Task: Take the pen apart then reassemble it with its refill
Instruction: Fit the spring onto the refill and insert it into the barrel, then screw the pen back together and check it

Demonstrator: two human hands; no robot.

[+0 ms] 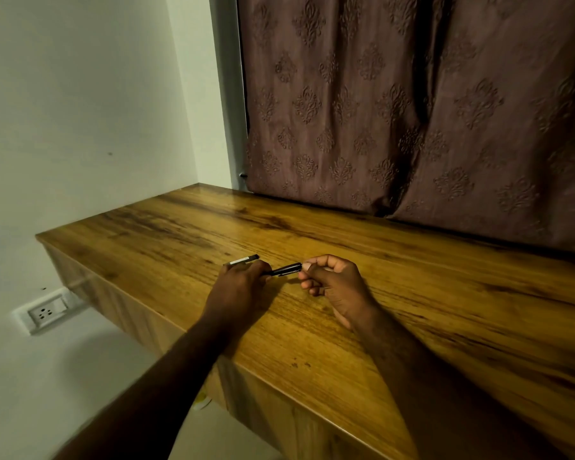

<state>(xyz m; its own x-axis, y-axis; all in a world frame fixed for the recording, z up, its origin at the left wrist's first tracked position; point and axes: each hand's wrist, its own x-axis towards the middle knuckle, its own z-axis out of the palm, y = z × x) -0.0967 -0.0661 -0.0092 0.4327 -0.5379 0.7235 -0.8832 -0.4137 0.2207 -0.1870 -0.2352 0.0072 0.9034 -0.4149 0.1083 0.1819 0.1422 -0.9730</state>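
We're gripping the black pen barrel (284, 270) with our left hand (241, 282), right hand (334, 282) pinching its 3 o'clock end, just over the tabletop (412, 277). A white-labelled pen piece (243, 260) is poking out at the left hand's 11 o'clock.

1. A wooden worktop (412, 293) with a glossy, dark-streaked grain runs from the left corner to the right edge of view. Its front face is the same wood.
2. A brown curtain (362, 94) embossed with floral motifs hangs behind it. A dark fold runs down its middle, and its hem reaches the worktop's back edge.
3. A pale wall (80, 94) fills the left side.
4. A white socket plate (47, 312) sits on that wall, below the worktop's left end.
5. A small yellow-and-white object (201, 401) peeks from under the front edge and is mostly hidden.
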